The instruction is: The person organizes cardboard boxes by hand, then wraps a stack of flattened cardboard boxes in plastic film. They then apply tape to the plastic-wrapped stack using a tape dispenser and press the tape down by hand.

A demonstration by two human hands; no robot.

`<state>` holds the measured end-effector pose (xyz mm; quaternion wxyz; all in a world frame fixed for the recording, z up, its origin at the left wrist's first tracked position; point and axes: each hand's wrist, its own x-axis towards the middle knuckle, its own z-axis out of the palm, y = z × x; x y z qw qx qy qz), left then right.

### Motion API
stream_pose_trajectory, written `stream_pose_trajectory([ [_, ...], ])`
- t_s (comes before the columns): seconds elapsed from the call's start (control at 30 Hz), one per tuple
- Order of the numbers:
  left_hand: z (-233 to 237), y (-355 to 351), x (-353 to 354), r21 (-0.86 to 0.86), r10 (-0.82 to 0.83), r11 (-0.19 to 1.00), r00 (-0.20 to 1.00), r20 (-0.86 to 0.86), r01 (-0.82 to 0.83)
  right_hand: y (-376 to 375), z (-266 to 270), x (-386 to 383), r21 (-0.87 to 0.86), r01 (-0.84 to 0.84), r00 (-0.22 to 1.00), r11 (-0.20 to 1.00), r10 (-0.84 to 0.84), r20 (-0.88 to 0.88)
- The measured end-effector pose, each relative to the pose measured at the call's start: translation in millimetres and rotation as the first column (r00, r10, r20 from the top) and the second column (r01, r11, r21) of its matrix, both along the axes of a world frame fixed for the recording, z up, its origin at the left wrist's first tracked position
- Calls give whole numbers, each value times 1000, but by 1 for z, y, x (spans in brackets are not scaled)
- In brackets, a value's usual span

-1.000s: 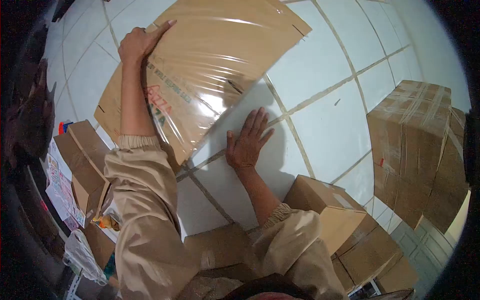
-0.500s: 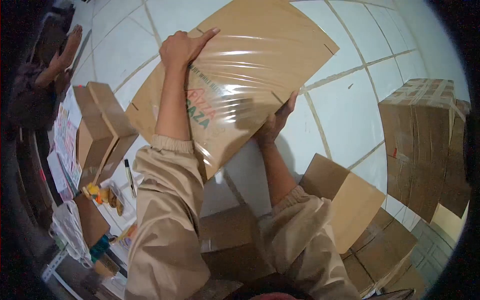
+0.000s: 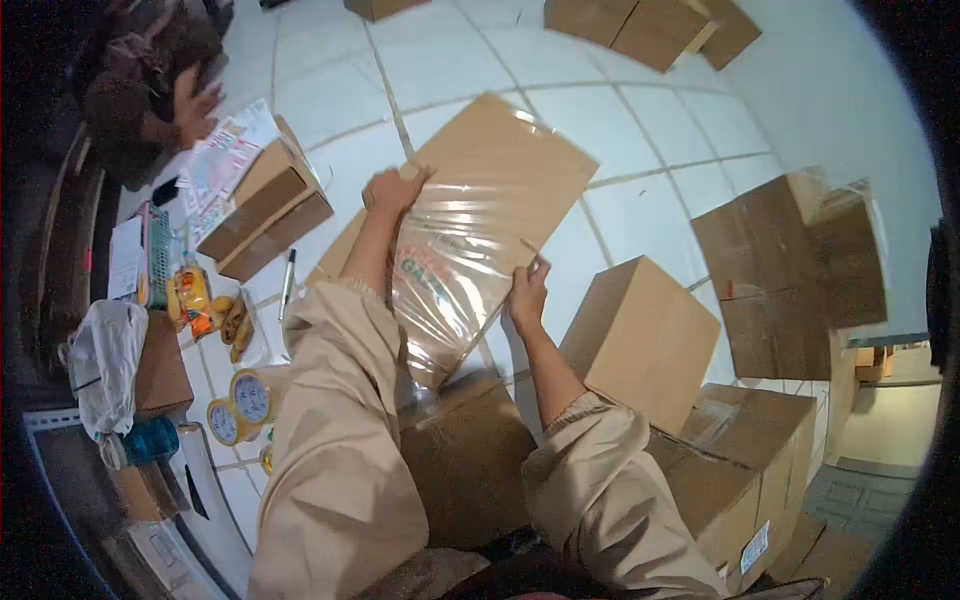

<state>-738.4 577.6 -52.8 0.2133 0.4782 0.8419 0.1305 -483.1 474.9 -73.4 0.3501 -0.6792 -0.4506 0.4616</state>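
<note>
A flat piece of brown cardboard [image 3: 500, 150], shaped like a pizza box, lies tilted before me under shiny, wrinkled clear plastic. Red and green print shows through the plastic, partly lost in glare. My left hand [image 3: 392, 190] grips its upper left edge, thumb stretched over the top. On the right edge, my right hand [image 3: 528, 297] is closed around the cardboard, the fingers partly hidden. Below its near corner stands a brown carton [image 3: 465, 465] between my forearms. A plain tan box [image 3: 640, 345] sits right of my right hand.
Large taped cartons [image 3: 790, 270] and a stacked carton [image 3: 745, 430] stand right. At left are an open box [image 3: 265, 205], a pen [image 3: 288, 280], tape rolls [image 3: 240, 400], snacks [image 3: 195, 300] and a white plastic bag [image 3: 105, 355]. Another person's hand [image 3: 190, 105] shows upper left.
My view has shifted, bringing tape rolls and far boxes into sight. The wrapped cardboard now appears lower and smaller, still in both hands. The other person's hand has come into view.
</note>
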Motion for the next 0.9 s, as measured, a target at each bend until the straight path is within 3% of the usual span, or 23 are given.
stream_pose_trajectory([
  [0.03,-3,-20,0,25,-48,998,993,-107,51,-8,17,1,-148,-25,999,989,32,42],
  [0.07,2,-48,2,45,-89,994,972,-218,101,-16,4,5,-107,-108,991,988,116,63],
  [0.13,24,-116,11,91,-160,980,974,-158,175,-48,2,14,-95,-250,961,964,259,97],
  [0.17,5,-145,-5,193,-293,925,938,-184,327,-69,14,18,-114,-303,944,946,314,97],
  [0.2,19,-203,0,457,-244,862,970,-10,221,-95,26,23,-106,-305,924,947,321,207],
  [0.23,0,-249,-6,482,-120,871,993,23,94,-124,39,30,-106,-295,896,949,314,314],
  [0.27,-5,-301,5,651,92,712,955,282,-261,-152,54,38,-136,-267,897,954,298,327],
  [0.3,-101,-341,-37,744,127,643,983,130,-182,-176,69,46,-166,-229,901,959,273,336],
  [0.33,-84,-385,-13,490,205,814,944,257,-310,-185,55,56,-235,-322,877,917,382,291],
  [0.37,-55,-415,28,281,171,786,630,758,-551,-188,41,68,-290,-415,842,862,485,237],
  [0.4,-30,-438,73,-49,133,788,93,987,-614,-205,64,71,-295,-428,818,854,505,276],
  [0.47,-13,-455,120,-69,-60,805,-195,979,-589,-231,101,79,-215,-417,808,883,468,358],
  [0.53,-22,-468,119,175,-277,880,-179,944,-442,-269,113,85,-93,-372,847,924,378,373],
  [0.57,-3,-474,125,218,-303,885,-154,941,-411,-286,124,88,-13,-364,854,931,340,395],
  [0.63,36,-510,150,470,-343,743,334,878,-476,-313,153,98,74,-325,879,943,272,391],
  [0.67,58,-527,154,516,-330,714,422,844,-473,-329,176,103,142,-369,871,918,288,398],
  [0.73,110,-549,159,568,-400,685,415,817,-457,-365,230,114,285,-424,869,860,298,396],
  [0.87,210,-580,174,681,-565,599,380,732,-421,-407,288,137,287,-406,874,867,277,398],
  [0.9,230,-587,182,700,-602,585,359,713,-410,-419,297,147,379,-333,908,863,185,376],
])
